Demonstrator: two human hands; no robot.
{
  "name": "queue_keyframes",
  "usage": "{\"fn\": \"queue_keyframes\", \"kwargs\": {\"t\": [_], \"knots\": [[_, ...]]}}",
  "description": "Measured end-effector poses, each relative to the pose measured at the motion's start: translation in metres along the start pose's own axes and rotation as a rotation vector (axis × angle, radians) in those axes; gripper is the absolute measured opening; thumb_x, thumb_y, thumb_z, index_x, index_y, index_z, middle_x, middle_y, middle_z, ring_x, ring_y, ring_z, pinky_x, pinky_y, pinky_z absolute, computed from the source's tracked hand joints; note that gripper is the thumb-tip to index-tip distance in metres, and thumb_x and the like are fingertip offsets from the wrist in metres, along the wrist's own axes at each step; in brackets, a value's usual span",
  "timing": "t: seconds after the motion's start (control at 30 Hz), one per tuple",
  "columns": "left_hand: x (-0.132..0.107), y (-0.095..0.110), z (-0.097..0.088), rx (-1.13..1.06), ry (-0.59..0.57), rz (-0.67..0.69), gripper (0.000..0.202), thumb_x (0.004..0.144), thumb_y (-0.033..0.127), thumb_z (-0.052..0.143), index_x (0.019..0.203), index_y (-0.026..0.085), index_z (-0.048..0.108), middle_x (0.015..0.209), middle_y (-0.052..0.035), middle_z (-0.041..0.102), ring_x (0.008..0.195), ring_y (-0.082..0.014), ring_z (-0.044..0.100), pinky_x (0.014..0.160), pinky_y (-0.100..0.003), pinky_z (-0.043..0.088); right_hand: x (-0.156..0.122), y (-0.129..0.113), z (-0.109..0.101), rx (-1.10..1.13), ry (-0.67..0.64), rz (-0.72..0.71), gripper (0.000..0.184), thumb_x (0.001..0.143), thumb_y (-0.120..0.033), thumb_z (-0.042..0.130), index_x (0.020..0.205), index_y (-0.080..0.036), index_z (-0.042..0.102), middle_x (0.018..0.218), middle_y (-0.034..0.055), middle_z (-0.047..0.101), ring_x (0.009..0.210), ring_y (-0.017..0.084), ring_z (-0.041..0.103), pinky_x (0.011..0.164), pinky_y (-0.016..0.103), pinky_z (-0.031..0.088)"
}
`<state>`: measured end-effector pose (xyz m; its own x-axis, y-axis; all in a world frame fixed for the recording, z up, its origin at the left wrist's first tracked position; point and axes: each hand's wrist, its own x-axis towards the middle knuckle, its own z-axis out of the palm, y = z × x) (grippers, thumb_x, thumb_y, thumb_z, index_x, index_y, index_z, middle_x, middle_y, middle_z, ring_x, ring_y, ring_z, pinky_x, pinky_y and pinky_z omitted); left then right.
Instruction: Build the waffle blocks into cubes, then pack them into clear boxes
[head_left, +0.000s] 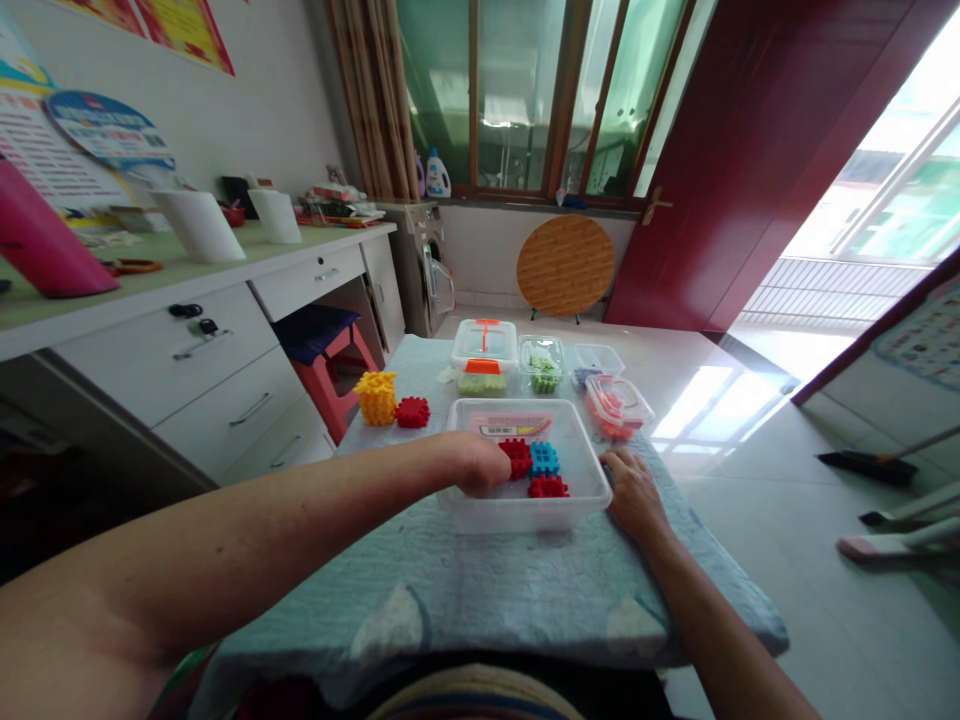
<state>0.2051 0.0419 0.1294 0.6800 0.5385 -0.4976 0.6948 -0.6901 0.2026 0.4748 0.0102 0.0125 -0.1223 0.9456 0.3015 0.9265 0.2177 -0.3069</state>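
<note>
My left hand (482,466) reaches over the near left rim of a clear plastic box (525,517). Its fingers are closed on a red interlocking building block (516,458), though the fingertips are partly hidden. A blue block (544,459) sits right beside that one, and a second red block (549,487) lies nearer the front wall. On the cloth, my right hand (632,487) rests at the box's right side with fingers loosely stretched out and nothing visible in them. Left of the box stand a yellow block cube (375,398) and another red block piece (412,412).
Behind the box are an orange-clasped container (484,345), a tub of green pieces (543,366) and a tub of pinkish-red pieces (619,402). A blue cloth (480,610) covers the table. A red stool (321,355) stands to the left, by the white drawers (217,405).
</note>
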Motion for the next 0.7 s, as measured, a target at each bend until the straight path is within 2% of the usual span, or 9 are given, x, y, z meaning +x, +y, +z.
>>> {"fn": "queue_keyframes", "kwargs": {"t": [0.1,0.17,0.27,0.33,0.4,0.47,0.53,0.6,0.7], "knots": [[-0.018,0.001,-0.019,0.063,-0.021,-0.009,0.027,0.06,0.0,0.058,0.076,0.017,0.072,0.081,-0.0055,0.073,0.076,-0.0211,0.062,0.077,-0.031,0.049,0.0,0.0,0.0,0.002,0.008,-0.004,0.018,0.085,-0.023,0.048,0.096,-0.019,0.063,0.103,0.0084,0.061,0.098,0.023,0.053,0.092,0.034,0.039],[-0.037,-0.004,-0.038,0.064,0.053,-0.02,0.033,0.065,0.002,0.054,0.087,0.019,0.071,0.09,-0.0041,0.073,0.081,-0.0183,0.062,0.078,-0.028,0.048,0.0,0.0,0.0,0.006,0.009,-0.006,0.019,0.085,-0.024,0.048,0.095,-0.019,0.063,0.103,0.0089,0.061,0.098,0.023,0.053,0.093,0.035,0.039],[-0.071,-0.025,-0.065,-0.058,0.418,-0.072,0.035,0.072,0.005,0.047,0.094,0.019,0.069,0.095,-0.001,0.072,0.087,-0.0141,0.062,0.082,-0.024,0.046,0.0,0.002,0.002,0.012,0.01,-0.011,0.019,0.086,-0.024,0.047,0.093,-0.019,0.063,0.102,0.0092,0.061,0.097,0.023,0.053,0.092,0.035,0.04],[-0.09,-0.044,-0.075,-0.08,0.63,-0.171,0.037,0.073,0.005,0.043,0.098,0.017,0.066,0.1,-0.0015,0.071,0.092,-0.0132,0.062,0.086,-0.023,0.045,0.0,0.003,0.003,0.012,0.017,-0.014,0.019,0.085,-0.025,0.047,0.093,-0.019,0.063,0.101,0.0089,0.061,0.097,0.023,0.053,0.091,0.035,0.04],[-0.1,-0.066,-0.075,-0.054,0.726,-0.272,0.04,0.072,0.005,0.043,0.104,0.016,0.064,0.106,-0.0024,0.07,0.097,-0.0137,0.063,0.09,-0.024,0.045,0.001,0.003,0.003,0.006,0.028,-0.019,0.019,0.085,-0.025,0.047,0.092,-0.02,0.063,0.102,0.0085,0.061,0.097,0.023,0.054,0.091,0.035,0.04],[-0.098,-0.088,-0.063,-0.009,0.656,-0.339,0.043,0.072,0.006,0.046,0.111,0.015,0.062,0.112,-0.0051,0.069,0.102,-0.0157,0.062,0.092,-0.025,0.045,0.0,0.002,0.003,-0.002,0.036,-0.022,0.019,0.085,-0.025,0.047,0.092,-0.02,0.063,0.102,0.0084,0.062,0.096,0.022,0.055,0.091,0.035,0.04],[-0.086,-0.106,-0.044,0.039,0.447,-0.399,0.049,0.071,0.01,0.053,0.12,0.016,0.058,0.12,-0.0075,0.067,0.106,-0.019,0.062,0.092,-0.027,0.045,0.0,0.001,0.002,-0.009,0.039,-0.022,0.019,0.085,-0.025,0.046,0.091,-0.02,0.063,0.103,0.0086,0.062,0.095,0.022,0.055,0.09,0.035,0.041],[-0.068,-0.12,-0.023,0.118,0.304,-0.449,0.061,0.068,0.015,0.063,0.128,0.02,0.053,0.127,-0.0099,0.063,0.113,-0.0248,0.059,0.097,-0.033,0.043,0.0,-0.001,0.001,-0.015,0.039,-0.02,0.02,0.085,-0.025,0.045,0.091,-0.02,0.063,0.103,0.009,0.062,0.095,0.022,0.055,0.09,0.035,0.041],[-0.041,-0.134,0.001,0.248,0.224,-0.489,0.068,0.065,0.015,0.07,0.13,0.023,0.052,0.133,-0.0131,0.058,0.122,-0.0301,0.052,0.108,-0.045,0.032,0.0,-0.003,0.0,-0.013,0.039,-0.019,0.021,0.085,-0.025,0.044,0.091,-0.019,0.063,0.102,0.0093,0.062,0.094,0.023,0.055,0.089,0.035,0.042]]}}
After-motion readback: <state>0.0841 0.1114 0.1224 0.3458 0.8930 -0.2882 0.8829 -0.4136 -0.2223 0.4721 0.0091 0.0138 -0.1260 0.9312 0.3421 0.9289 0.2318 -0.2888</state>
